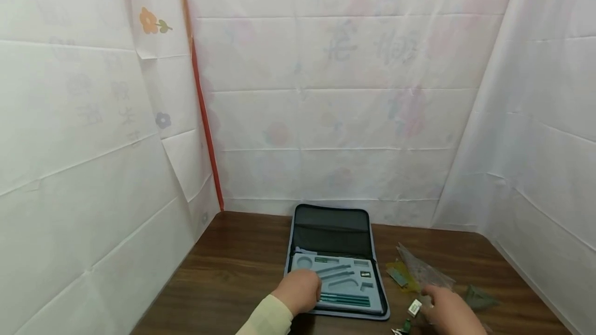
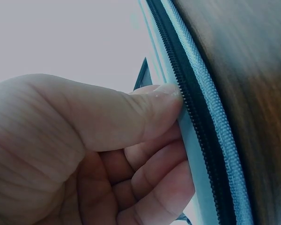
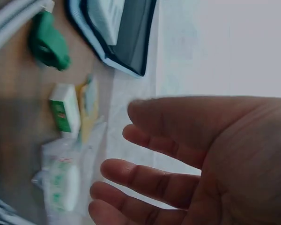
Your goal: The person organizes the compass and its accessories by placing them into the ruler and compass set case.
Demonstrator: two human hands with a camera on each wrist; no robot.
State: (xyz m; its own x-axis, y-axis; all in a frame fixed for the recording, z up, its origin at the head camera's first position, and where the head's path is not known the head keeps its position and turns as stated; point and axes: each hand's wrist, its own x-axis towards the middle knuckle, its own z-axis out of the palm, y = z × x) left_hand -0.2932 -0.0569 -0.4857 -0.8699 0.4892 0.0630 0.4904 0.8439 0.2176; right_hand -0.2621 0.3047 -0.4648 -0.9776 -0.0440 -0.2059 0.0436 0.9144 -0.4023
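Green-and-white eraser (image 3: 64, 113) label unreadable beside case (image 1: 336, 262).

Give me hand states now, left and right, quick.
Left hand: fingers curled, thumb pressed against the edge of the open grey-blue zippered case; no clear grip.
Right hand: open, holding nothing, above a small white-green eraser.
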